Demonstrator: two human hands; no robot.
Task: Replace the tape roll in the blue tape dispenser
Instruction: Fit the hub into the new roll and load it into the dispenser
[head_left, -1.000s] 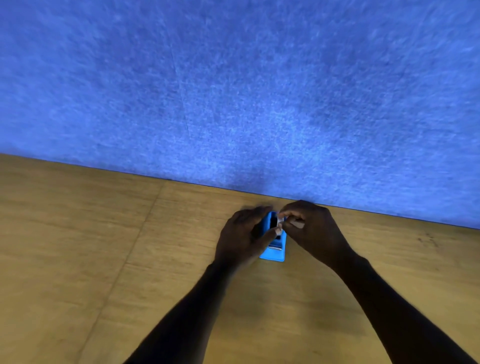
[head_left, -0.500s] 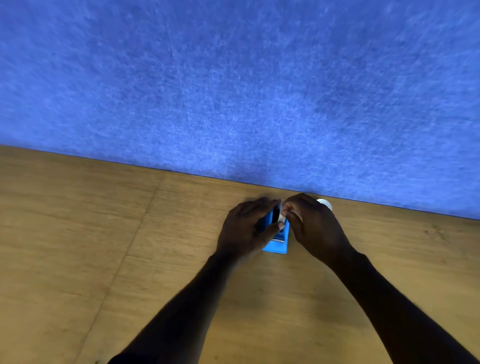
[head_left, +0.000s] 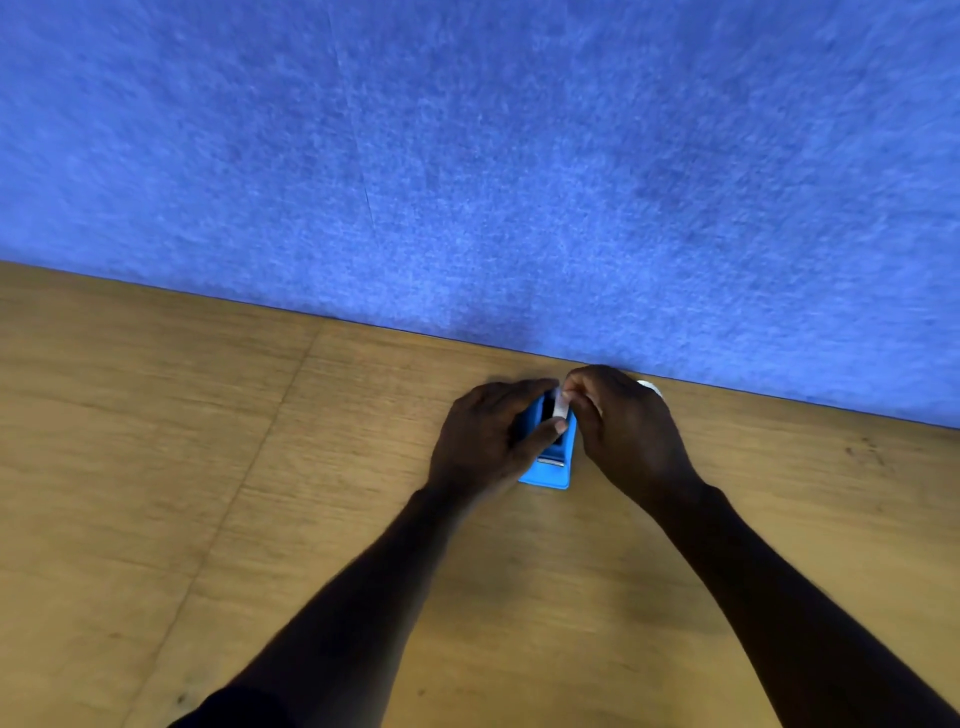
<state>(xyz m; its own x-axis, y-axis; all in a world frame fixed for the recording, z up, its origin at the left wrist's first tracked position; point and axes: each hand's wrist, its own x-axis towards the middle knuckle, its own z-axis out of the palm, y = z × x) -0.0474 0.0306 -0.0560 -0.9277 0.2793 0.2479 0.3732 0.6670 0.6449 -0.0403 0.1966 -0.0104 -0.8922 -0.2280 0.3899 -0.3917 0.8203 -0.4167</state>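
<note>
The blue tape dispenser (head_left: 551, 472) stands on the wooden table near the blue wall, its cutter end toward me. My left hand (head_left: 491, 441) wraps around its left side, thumb laid across the top. My right hand (head_left: 626, 434) is at the dispenser's far upper end, its fingertips pinched on a pale tape roll (head_left: 560, 408) that sits in or just above the dark slot. Most of the dispenser's body is hidden by both hands.
A small white round object (head_left: 650, 387) peeks out behind my right hand, against the blue felt wall (head_left: 467, 182). The wooden table (head_left: 208, 493) stretches left and right, with a seam running down its left part.
Both hands stay at the dispenser. My right hand's fingertips have shifted onto the pale roll at the top of the slot; the white object behind it came into sight.
</note>
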